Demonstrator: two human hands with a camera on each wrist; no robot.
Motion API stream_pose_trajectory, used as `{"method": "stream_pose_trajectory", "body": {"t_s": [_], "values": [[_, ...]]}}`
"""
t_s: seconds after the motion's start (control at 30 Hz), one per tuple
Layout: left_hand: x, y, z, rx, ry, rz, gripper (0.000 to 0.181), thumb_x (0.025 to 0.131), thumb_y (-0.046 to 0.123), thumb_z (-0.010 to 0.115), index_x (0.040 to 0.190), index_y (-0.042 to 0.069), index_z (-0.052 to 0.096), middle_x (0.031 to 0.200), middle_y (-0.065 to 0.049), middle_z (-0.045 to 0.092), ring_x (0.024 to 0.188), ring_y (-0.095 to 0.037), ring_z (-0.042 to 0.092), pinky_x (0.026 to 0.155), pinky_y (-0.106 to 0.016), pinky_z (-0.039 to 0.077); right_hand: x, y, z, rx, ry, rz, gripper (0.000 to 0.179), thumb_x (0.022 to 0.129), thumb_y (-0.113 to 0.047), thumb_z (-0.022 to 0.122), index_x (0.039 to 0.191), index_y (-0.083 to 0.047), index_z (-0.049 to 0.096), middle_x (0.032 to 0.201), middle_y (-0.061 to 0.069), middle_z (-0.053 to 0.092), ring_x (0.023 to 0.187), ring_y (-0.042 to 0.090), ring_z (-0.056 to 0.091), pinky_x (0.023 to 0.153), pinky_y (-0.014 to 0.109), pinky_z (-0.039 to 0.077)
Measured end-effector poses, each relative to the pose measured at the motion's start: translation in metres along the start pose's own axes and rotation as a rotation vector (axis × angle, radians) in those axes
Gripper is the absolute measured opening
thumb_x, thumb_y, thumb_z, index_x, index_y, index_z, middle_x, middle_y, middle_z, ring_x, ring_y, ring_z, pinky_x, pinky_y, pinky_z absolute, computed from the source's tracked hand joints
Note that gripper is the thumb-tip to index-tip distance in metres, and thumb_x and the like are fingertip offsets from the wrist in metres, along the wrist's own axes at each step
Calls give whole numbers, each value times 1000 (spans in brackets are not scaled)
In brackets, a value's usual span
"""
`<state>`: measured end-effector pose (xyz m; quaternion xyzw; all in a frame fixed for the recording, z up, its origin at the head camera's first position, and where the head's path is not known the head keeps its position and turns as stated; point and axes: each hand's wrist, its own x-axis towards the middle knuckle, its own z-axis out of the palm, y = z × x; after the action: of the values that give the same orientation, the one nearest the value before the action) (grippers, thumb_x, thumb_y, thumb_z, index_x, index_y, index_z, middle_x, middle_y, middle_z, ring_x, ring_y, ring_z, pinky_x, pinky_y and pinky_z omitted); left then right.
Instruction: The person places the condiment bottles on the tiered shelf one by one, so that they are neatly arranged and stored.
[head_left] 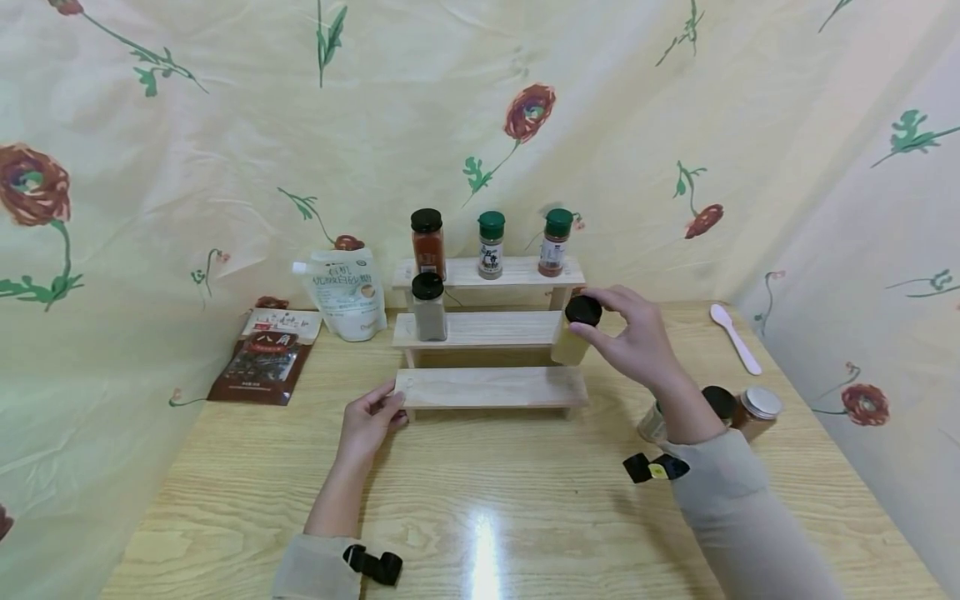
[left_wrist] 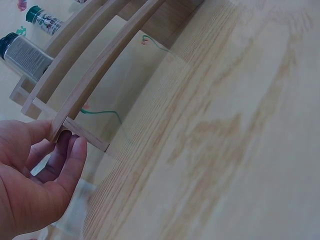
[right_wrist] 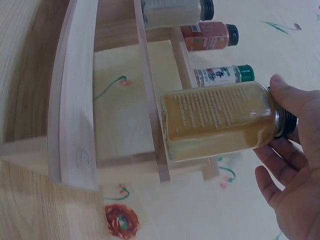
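A three-step wooden rack stands on the table against the cloth backdrop. My left hand pinches the left end of its lowest step, thumb above and fingers beneath in the left wrist view. In my right hand is a glass spice jar with tan-yellow powder, gripped by its black cap at the right end of the middle step. Whether its base touches the step I cannot tell. A jar of pale grey powder occupies that step's left end. Up top are a red spice jar and two green-capped shakers.
Left of the rack are a white pouch and a brown packet. Several jars, one silver-lidded, stand at the right, partly behind my right forearm. A pale spoon lies near the table's right edge.
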<state>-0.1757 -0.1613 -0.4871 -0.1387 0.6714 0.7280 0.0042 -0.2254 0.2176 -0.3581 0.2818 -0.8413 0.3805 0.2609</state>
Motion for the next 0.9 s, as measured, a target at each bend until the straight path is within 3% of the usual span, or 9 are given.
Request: {"method": "stream_pose_trajectory", "body": {"t_s": [0.33,0.6,0.9], "values": [[1,0,0,3,4,2,38,99,4,66,135,-5,61,98,-10,61,77,-11,67,77,-22,64,14,-8,25,42,8,55,47,80,-6,87,124,0,69,108,14,68,94,23,59,79,28,47],[0,1,0,6,-1,6,38,99,5,66,136,-4,61,99,-10,61,80,-11,66,78,-23,64,29,-12,41,74,-19,52,50,82,-6,86,127,3,66,112,15,67,98,26,61,81,42,56],[1,-1,0,-1,3,3,38,99,5,66,136,-4,61,97,-10,61,77,-14,68,76,-22,64,48,-16,58,101,-71,79,49,85,-10,84,128,5,65,116,17,66,102,29,60,87,45,56]]}}
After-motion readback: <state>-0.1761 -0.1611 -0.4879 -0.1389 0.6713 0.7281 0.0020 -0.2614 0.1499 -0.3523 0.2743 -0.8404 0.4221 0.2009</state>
